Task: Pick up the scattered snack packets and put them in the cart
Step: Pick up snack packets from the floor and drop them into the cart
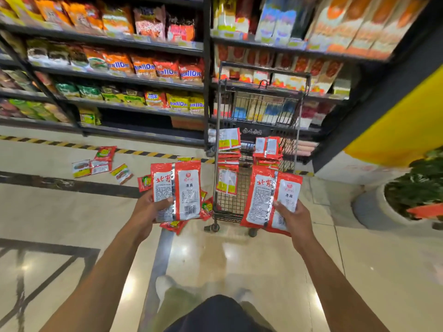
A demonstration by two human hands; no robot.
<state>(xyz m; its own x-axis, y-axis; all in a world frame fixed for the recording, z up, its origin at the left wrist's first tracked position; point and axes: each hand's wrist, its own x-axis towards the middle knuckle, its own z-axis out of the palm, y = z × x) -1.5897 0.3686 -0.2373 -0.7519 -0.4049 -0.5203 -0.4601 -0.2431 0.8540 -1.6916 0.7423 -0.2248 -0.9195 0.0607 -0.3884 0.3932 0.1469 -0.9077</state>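
My left hand (149, 213) grips a red and white snack packet (185, 188) by its lower left edge, back label facing me. My right hand (291, 218) holds another red and white packet (263, 195) by its lower right corner, just in front of the cart. The black wire cart (257, 109) stands ahead on small wheels, with several red packets (267, 147) piled inside. More packets lie scattered on the floor: a group at the left (94, 164), one farther right (121, 173), and several under my left hand's packet (206, 208).
Stocked store shelves (115, 73) rise behind the cart and along the left. A yellow and black hazard strip (60, 143) runs along the shelf base. A yellow wall (402, 125) and a potted plant (417, 192) stand at the right. Glossy tiled floor spreads below.
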